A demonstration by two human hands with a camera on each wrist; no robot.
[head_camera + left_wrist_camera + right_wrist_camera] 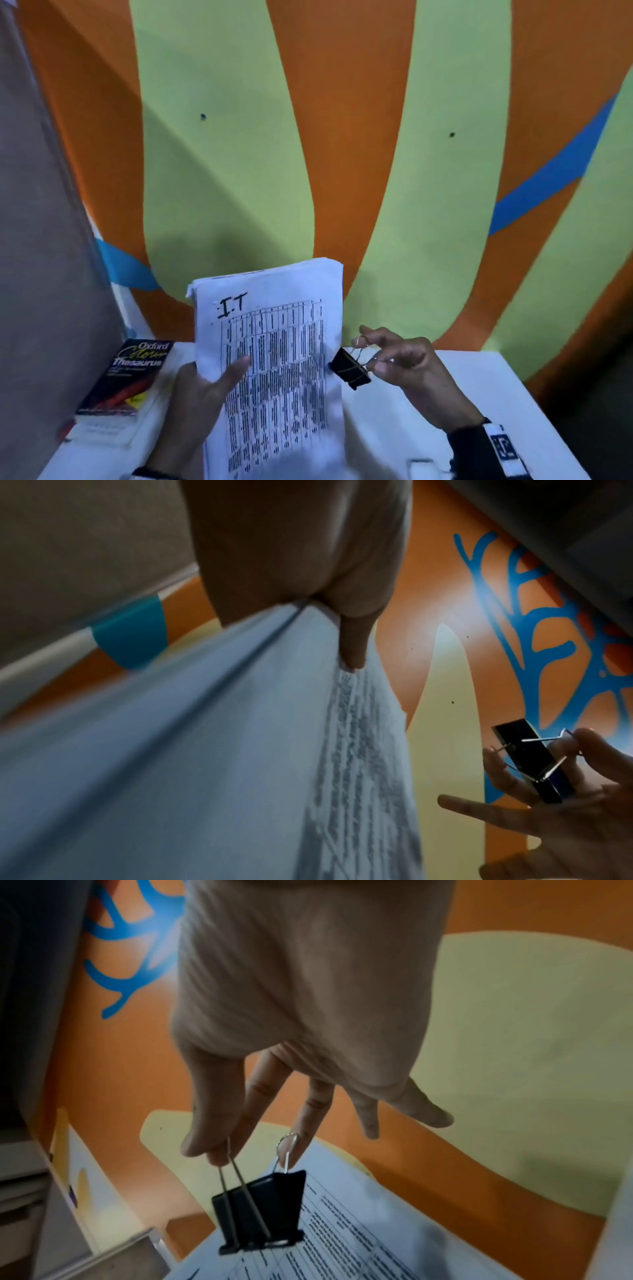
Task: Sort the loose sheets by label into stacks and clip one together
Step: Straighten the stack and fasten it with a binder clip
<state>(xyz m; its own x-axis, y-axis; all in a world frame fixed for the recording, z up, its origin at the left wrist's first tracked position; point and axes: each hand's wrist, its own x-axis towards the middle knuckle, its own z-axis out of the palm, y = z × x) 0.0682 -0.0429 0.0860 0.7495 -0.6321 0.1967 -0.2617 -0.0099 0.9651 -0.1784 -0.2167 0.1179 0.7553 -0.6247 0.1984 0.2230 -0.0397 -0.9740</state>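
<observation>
My left hand [209, 387] holds a stack of printed sheets [274, 359] upright above the table, thumb across the front page. The top sheet bears the handwritten label "I.T" and a dense table. In the left wrist view the stack [205, 750] runs down from my thumb [352, 647]. My right hand [400, 363] pinches the wire handles of a black binder clip [351, 368] just beside the stack's right edge. The right wrist view shows the clip [263, 1213] hanging from my fingertips [205, 1145] over the sheets [359, 1231]; its mouth looks apart from the paper.
A dark Oxford Colour Thesaurus [133, 373] lies on other books at the table's left. The white table [496, 387] stands against an orange, green and blue painted wall. A grey panel [44, 240] rises on the left.
</observation>
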